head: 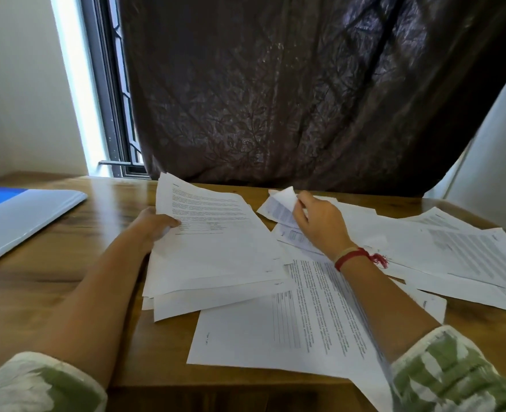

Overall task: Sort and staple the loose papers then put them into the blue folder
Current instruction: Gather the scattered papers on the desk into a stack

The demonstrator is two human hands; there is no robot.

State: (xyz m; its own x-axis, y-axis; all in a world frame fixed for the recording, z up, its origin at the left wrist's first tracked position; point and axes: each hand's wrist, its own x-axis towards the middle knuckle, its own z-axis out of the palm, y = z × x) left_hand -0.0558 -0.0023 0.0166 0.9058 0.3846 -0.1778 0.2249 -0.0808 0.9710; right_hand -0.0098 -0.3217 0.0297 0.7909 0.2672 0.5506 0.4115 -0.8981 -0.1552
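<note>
A stack of printed white sheets (216,251) lies in the middle of the wooden table, its far end lifted. My left hand (153,227) grips the stack's left edge, thumb on top. To the right, my right hand (320,224) pinches the curled corner of a printed sheet (278,208) and lifts it off the loose papers (442,251) spread over the right side. Another printed page (290,328) lies nearest me under my right forearm. The blue folder (13,215) lies at the far left, its pale cover showing with blue at the far corner. No stapler is visible.
A dark patterned curtain (290,93) hangs right behind the table's far edge. A barred window (117,114) and a white wall stand at the back left. Bare table top (76,263) shows between the folder and the stack.
</note>
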